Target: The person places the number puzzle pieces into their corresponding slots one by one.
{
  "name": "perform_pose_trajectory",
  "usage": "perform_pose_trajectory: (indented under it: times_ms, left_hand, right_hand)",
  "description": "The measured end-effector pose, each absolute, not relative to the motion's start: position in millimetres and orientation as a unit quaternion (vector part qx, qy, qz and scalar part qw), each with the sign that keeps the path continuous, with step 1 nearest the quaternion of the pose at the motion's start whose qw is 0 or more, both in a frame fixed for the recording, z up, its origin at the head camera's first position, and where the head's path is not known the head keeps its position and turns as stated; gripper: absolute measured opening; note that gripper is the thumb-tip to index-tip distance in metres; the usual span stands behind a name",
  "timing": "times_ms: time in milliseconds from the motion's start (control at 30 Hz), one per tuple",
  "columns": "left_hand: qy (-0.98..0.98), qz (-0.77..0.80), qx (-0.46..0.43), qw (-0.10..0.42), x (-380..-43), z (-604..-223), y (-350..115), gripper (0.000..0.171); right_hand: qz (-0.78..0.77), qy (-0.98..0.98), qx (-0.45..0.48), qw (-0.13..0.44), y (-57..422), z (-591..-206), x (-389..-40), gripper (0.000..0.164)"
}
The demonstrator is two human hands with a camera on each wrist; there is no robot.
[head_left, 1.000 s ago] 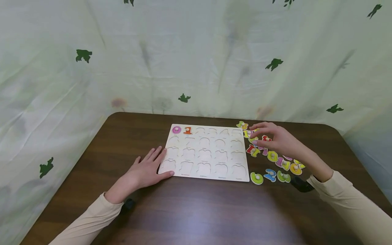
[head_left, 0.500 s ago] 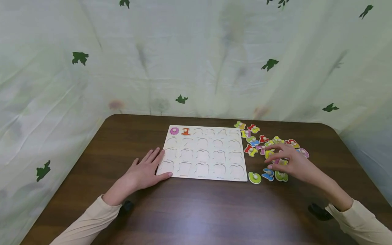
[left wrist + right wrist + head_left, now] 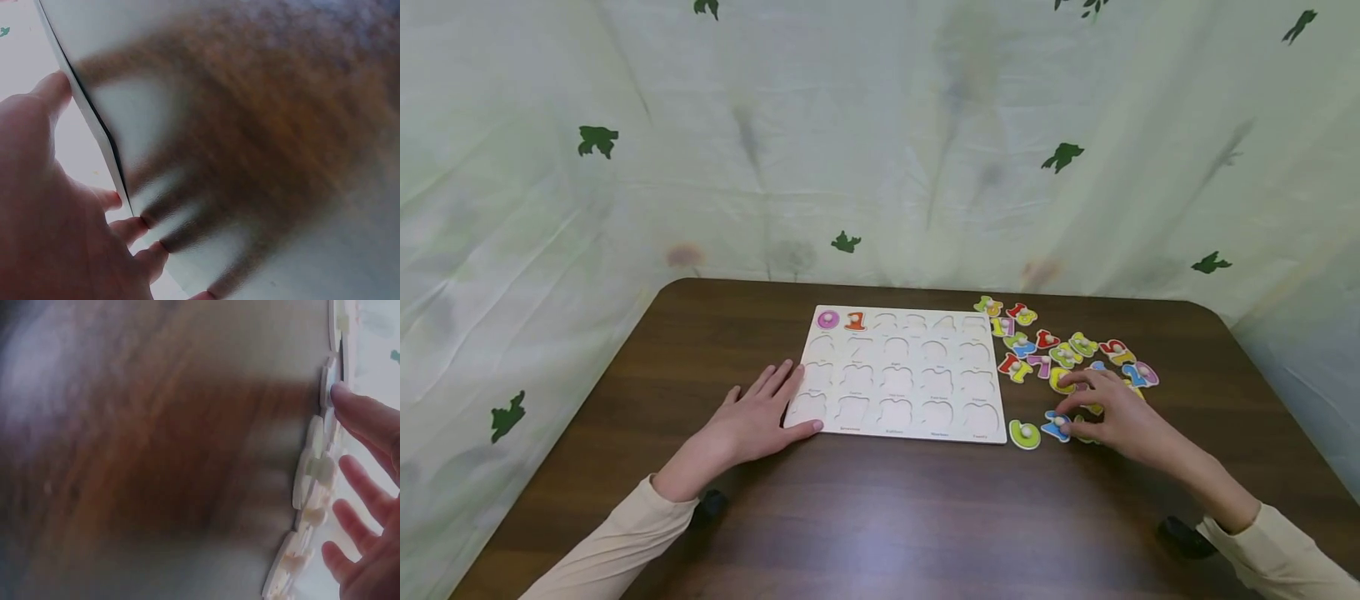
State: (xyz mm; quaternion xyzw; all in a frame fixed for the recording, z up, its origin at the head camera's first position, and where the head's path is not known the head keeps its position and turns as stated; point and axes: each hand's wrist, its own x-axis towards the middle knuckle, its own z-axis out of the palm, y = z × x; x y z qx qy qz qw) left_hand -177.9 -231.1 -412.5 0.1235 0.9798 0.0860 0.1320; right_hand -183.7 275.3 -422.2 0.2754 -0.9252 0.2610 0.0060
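Blue number 2 piece [image 3: 1057, 426] flat on the brown wooden table [image 3: 880, 517], near the lower right corner of the board, just beside a green number piece [image 3: 1024, 434]. At its knob, right hand [image 3: 1116, 417]: thumb and index finger nearly together, pinching; other three fingers bent loosely, spread apart, free of the piece. In the right wrist view, same fingertips against the piece, large part of that view blurred.

Just left, white puzzle board [image 3: 880, 392] with rows of number-shaped recesses. Purple 0 [image 3: 828, 320] and red-orange 1 [image 3: 854, 321] seated in the first two places of the top row. At the board's left edge, left hand [image 3: 756, 425]: palm down, fingers straight and spread, fingertips touching the edge, thumb at the lower left corner, gripping nothing.

Beyond the right hand, along the board's right side, loose pile of colourful number pieces [image 3: 1066, 356], some partly hidden by the fingers. Cream sleeves [image 3: 625, 533] on both arms. Behind the table, pale curtain [image 3: 925, 167] with green printed shapes [image 3: 598, 140].
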Motion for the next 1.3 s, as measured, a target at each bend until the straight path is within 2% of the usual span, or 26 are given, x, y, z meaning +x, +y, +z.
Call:
perform_pose_trajectory:
  times_ms: [100,267,567,1033,1300]
  left_hand:
    - [0.979,0.086,0.124,0.134,-178,-414,-231,0.100]
    - [0.979,0.088,0.124,0.134,-179,-414,-232,0.101]
    - [0.979,0.091,0.121,0.135,-177,-412,-233,0.100]
    - [0.981,0.085,0.118,0.131,-179,-422,-232,0.104]
    - [0.979,0.089,0.117,0.138,-175,-412,-229,0.100]
  right_hand:
    - [0.261,-0.927,0.268,-0.004,274,-422,-183,0.013]
    - [0.260,-0.925,0.276,0.011,267,-413,-188,0.017]
    - [0.316,-0.902,0.292,0.038,226,-408,-222,0.011]
    - [0.347,-0.887,0.304,0.008,143,-395,-287,0.007]
    - [0.338,-0.891,0.299,-0.040,95,-391,-328,0.011]
